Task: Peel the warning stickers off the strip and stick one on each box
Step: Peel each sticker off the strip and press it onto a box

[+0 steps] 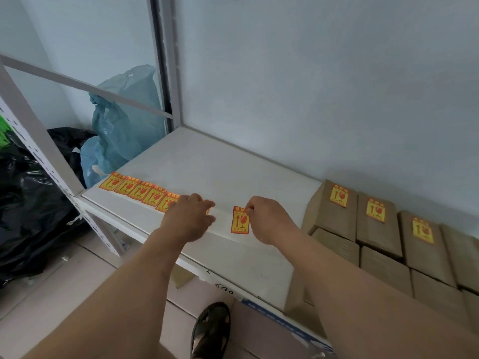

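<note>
A strip of several yellow-and-red warning stickers (140,190) lies along the left part of the white shelf (207,164). My left hand (189,217) rests flat on the strip's right end, fingers straight. My right hand (267,218) pinches the top edge of one loose sticker (240,220), which hangs just above the shelf, right of the left hand. Brown cardboard boxes fill the shelf's right side. Three in the back row, the first box (334,208), second box (377,221) and third box (421,239), each carry a sticker on top. The front boxes (383,268) are bare.
A white wall stands close behind the shelf. Left of the shelf are a metal rack upright (39,141), a blue plastic bag (124,125) and black bags (31,198) on the floor. My sandalled foot (211,330) shows below the shelf's front edge.
</note>
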Available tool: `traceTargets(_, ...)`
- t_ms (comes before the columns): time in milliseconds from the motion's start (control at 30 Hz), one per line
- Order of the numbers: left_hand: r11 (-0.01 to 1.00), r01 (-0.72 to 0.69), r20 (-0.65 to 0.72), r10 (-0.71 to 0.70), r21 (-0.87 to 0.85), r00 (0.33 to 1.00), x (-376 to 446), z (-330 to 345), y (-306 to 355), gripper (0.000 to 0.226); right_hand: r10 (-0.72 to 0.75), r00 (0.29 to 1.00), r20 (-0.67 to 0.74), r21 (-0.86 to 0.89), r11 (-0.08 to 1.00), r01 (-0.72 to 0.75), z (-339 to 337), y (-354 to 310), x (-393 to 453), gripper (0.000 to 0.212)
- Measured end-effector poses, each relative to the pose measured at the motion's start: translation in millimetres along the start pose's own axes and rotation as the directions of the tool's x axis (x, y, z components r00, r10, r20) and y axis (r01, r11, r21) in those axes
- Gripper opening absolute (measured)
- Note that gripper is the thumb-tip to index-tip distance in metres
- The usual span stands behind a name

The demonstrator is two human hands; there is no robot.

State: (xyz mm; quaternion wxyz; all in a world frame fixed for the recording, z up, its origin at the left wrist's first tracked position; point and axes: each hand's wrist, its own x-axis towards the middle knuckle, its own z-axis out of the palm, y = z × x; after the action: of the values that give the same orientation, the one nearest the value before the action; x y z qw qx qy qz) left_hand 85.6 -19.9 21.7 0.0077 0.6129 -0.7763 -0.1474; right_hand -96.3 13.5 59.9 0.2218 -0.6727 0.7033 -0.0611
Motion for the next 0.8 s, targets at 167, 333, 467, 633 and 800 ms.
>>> traceTargets(167, 0.983, -0.184, -0.113, 0.183, 0.000, 0.977, -13, -30, 71, 0.043, -0.006, 0.998, -0.070, -0.008, 1.000, 0.005, -49, 24, -39, 0.020)
traceTargets(333, 0.944, -0.328, -0.124, 0.331, 0.043, 0.935, -18, -34, 143, 0.038, 0.057, 0.990, -0.132, -0.059, 0.996, -0.065, -101, 75, -86, 0.013)
traceTargets(467, 0.898, -0.438, -0.111, 0.439, 0.033, 0.892, -19, -25, 210, 0.035, 0.139, 0.973, -0.183, -0.073, 0.985, -0.154, -135, 133, -123, 0.011)
traceTargets(633, 0.828, -0.560, -0.147, 0.555, 0.007, 0.819, -28, -10, 288, 0.034, 0.226, 0.939, -0.258, -0.012, 0.971, -0.237, -158, 203, -161, 0.008)
traceTargets(800, 0.737, -0.676, -0.108, 0.672, -0.005, 0.733, -37, 11, 349, 0.037, 0.289, 0.906, -0.310, 0.065, 0.957, -0.283, -172, 264, -181, 0.006)
